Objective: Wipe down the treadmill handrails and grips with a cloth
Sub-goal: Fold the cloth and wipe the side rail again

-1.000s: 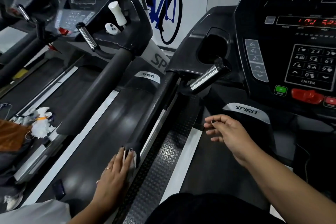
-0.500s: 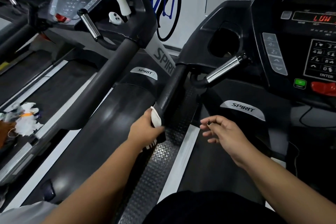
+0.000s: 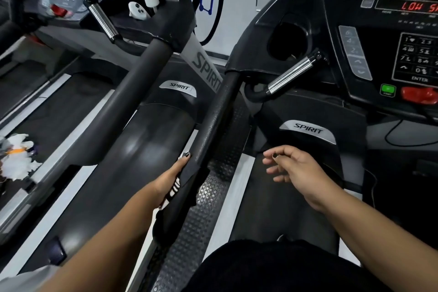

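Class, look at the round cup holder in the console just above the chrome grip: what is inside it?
The cup holder looks dark inside; only a faint pale glint shows near its lower edge, just above the chrome grip. Shadow hides its bottom, so whether it holds anything cannot be told.

Handrail (image 3: pixel 214 111) matt black foam (slightly rough); pulse grip (image 3: pixel 292 73) glossy chrome metal

Gym: my grip is on a treadmill handrail (image 3: pixel 213 123), its console (image 3: pixel 388 38) up right, second treadmill (image 3: pixel 132 92) to its left, cyclist wall graphic (image 3: pixel 208 0) beyond.
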`<state>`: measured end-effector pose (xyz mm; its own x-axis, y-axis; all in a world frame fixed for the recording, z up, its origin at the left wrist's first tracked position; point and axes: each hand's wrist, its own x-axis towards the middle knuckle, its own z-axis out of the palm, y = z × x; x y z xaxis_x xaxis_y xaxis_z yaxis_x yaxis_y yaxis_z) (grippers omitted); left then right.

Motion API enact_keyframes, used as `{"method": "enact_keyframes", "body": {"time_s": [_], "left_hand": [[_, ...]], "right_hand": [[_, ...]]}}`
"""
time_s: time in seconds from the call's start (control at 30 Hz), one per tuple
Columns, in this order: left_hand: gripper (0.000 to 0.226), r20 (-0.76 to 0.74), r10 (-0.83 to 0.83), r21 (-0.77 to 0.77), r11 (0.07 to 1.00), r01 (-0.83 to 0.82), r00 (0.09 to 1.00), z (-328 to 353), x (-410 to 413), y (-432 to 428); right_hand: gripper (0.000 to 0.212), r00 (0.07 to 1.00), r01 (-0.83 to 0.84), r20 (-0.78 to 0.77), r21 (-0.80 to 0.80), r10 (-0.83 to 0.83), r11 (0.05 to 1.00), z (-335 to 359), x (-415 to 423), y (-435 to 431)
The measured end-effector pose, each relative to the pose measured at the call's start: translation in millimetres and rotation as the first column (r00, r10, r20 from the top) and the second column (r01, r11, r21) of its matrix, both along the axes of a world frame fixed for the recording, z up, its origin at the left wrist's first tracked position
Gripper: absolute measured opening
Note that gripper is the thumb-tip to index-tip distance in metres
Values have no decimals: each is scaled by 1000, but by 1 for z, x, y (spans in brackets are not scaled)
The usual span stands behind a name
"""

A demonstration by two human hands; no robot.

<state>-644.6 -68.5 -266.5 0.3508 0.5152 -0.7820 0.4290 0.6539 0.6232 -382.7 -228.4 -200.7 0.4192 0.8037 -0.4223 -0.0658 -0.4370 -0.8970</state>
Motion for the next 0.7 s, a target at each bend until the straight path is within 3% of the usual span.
{"method": "enact_keyframes", "body": {"time_s": [0.13, 0.2, 0.33, 0.4, 0.5, 0.57, 0.63, 0.67, 0.7], "left_hand": [[74, -174, -71, 84, 993, 87, 982, 5, -12, -16], [62, -266, -23, 166, 984, 70, 964, 8, -13, -28], [69, -438, -1, 425, 881, 208, 899, 1, -24, -51], [67, -502, -11, 461, 843, 278, 865, 6, -23, -64], [95, -559, -65, 482, 786, 388, 826, 14, -10, -70], [103, -524, -47, 475, 813, 338, 850, 18, 2, -63], [66, -437, -37, 431, 868, 246, 899, 27, 13, -55], [37, -405, -59, 442, 861, 252, 912, 33, 17, -51], [22, -417, -98, 465, 831, 305, 904, 38, 16, -48]], "right_hand": [[25, 1000, 18, 4, -2, -18, 1000, 1, 5, -1], [25, 1000, 26, -2, -2, -26, 1000, 1, 7, -1], [25, 999, 31, -15, 4, -31, 1000, 0, 8, 1], [26, 998, 28, -48, -5, -28, 1000, -2, 6, 4], [25, 988, -1, -155, -35, -4, 999, -5, -2, 10], [24, 964, -33, -267, -63, 15, 997, -5, -11, 15], [23, 916, -60, -400, -97, 16, 993, -5, -22, 18], [24, 883, -74, -469, -122, 8, 990, -6, -28, 19], [24, 846, -98, -534, -155, 0, 983, -7, -35, 21]]}}
